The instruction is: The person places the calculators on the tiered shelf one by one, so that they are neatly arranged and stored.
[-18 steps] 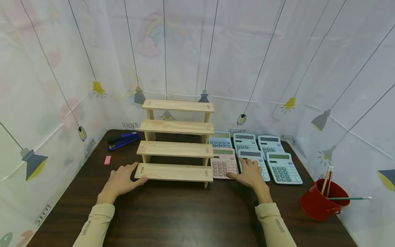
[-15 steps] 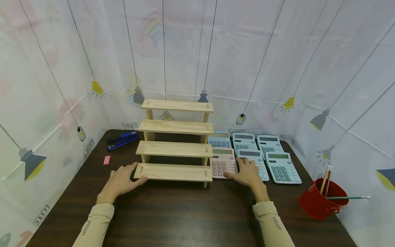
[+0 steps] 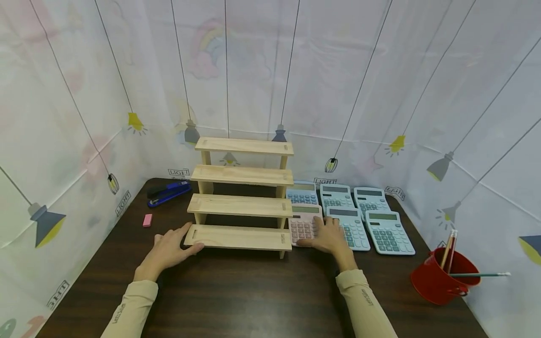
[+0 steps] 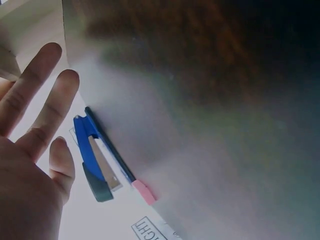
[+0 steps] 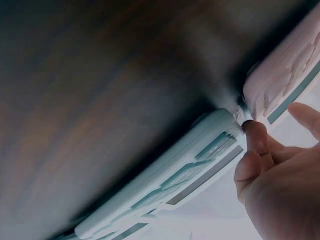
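Left hand [image 3: 168,251] lies fingers spread by the rack's [image 3: 241,205] left end, gripping nothing, contact unclear, and right hand [image 3: 328,236] loosely spread, not closed, over the pink calculator [image 3: 301,226] just right of the rack, blue calculators [image 3: 390,234] and bucket [image 3: 435,281] also right, stapler [image 3: 169,193] and eraser [image 3: 147,220] left.

Head cam: high over the near side of the table [image 3: 253,295], facing forward and down, widest of the three, reaches the printed backdrop [image 3: 321,84] on the far side. Left wrist cam: low, right up close to the left grip [image 3: 166,251], heavily rolled, facing far left; shares stapler [image 4: 92,157] and pink eraser [image 4: 145,192] with head. Right wrist cam: low, just beside the right grip [image 3: 327,235], also rolled, facing far; shares pink calculator [image 5: 272,82] with head. Table surface shows in all three.
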`<state>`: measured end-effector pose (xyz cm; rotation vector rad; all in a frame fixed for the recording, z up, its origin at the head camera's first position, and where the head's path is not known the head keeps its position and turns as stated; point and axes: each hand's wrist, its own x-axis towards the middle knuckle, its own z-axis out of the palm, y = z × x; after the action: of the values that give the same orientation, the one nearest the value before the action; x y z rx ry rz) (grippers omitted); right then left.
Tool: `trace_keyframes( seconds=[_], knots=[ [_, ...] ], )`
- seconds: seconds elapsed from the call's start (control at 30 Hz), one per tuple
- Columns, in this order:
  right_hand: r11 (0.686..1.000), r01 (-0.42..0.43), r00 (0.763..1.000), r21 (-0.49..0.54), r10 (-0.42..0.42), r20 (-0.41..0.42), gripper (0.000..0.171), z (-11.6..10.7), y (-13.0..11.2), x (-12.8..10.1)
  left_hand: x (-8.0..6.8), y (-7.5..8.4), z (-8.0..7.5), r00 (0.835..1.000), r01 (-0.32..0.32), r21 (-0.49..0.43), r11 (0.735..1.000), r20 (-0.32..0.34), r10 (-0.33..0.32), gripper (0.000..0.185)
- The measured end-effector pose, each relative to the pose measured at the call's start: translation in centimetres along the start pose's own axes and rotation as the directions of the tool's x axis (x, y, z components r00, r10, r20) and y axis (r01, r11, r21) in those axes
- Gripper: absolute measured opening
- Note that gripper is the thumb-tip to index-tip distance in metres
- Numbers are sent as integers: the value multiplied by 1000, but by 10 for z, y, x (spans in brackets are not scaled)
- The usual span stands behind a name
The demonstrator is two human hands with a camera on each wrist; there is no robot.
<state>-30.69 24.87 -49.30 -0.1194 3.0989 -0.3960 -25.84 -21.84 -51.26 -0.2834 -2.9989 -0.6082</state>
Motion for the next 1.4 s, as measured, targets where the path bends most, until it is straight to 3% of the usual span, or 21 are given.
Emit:
trace_keyframes(
  seconds=[0.27,0.57,0.8,1.13,1.4],
  knots=[
    [1000,-29,995,1,29,91,117,5,-2,6,-4,3,2,998,20,-51,998,64,-17,96],
    [1000,-11,995,-5,11,97,111,10,1,7,-9,4,7,992,38,-105,994,126,-24,96],
    [1000,4,998,-12,-4,57,105,10,4,12,-6,4,1,994,33,-111,993,109,-21,95],
    [1000,-18,995,3,17,95,120,6,2,15,-5,4,1,993,28,-116,993,116,-15,96],
    [998,-26,998,-65,29,55,112,5,-13,16,-4,2,2,993,30,-95,995,116,-19,96]
  ],
)
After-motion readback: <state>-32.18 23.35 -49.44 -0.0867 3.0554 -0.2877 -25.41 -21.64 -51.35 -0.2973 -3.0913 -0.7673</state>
